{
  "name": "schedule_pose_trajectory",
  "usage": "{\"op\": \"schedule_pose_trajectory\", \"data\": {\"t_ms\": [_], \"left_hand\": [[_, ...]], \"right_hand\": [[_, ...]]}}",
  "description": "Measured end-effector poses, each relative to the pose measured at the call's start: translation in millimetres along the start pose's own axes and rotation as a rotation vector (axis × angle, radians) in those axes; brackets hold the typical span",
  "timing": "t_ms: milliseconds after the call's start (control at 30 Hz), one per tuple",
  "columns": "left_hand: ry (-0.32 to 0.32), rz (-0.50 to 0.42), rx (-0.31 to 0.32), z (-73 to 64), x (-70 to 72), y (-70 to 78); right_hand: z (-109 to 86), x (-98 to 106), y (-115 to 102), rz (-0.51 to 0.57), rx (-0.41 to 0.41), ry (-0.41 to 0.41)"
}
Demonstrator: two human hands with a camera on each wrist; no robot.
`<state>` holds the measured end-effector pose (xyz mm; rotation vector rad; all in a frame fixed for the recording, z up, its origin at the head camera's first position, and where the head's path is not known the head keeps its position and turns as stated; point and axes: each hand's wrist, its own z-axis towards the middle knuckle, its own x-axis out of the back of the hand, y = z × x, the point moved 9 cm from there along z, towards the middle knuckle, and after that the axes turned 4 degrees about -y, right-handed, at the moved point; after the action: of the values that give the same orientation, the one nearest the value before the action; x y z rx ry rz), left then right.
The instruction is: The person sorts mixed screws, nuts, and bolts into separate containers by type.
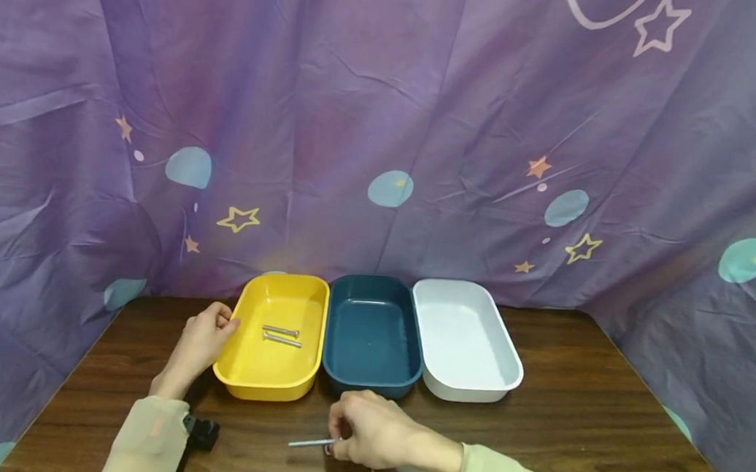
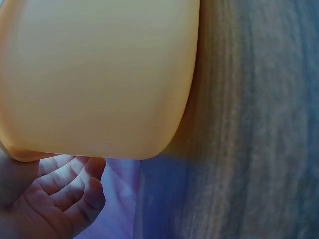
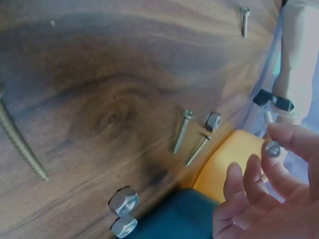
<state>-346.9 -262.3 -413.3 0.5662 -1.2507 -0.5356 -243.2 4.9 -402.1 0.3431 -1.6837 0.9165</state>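
My right hand [image 1: 377,430] pinches a silvery bolt [image 1: 308,443] between thumb and fingertips above the table, in front of the trays. In the right wrist view, the bolt's round head [image 3: 272,149] faces the camera. At the left, my left hand [image 1: 199,340] holds the side rim of the yellow tray [image 1: 268,389] with thumb and fingers. In the left wrist view, the tray's outer wall [image 2: 104,84] hides part of that hand [image 2: 60,199]. Two bolts [image 1: 281,340] lie side by side on the yellow tray's floor.
A dark blue tray [image 1: 368,381] stands beside the yellow one, then a white tray [image 1: 472,392]. On the wooden table [image 3: 99,64] lie several screws, including a thick one [image 3: 182,132] and a thin one [image 3: 198,150], and nuts [image 3: 123,201]. A patterned cloth [image 1: 386,119] hangs behind.
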Motion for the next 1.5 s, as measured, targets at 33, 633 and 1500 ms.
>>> {"op": "schedule_pose_trajectory", "data": {"t_ms": [33,633,1500], "left_hand": [[0.000,0.000,0.000,-0.1,0.1,0.3],[0.002,-0.001,-0.003,-1.7,0.0,2.0],[0.005,0.000,-0.016,-0.2,0.1,1.8]], "right_hand": [[1.1,2,1,0.015,-0.002,0.005],[44.9,22,4,0.435,0.089,0.188],[113.1,41,-4,0.065,0.070,0.413]]}}
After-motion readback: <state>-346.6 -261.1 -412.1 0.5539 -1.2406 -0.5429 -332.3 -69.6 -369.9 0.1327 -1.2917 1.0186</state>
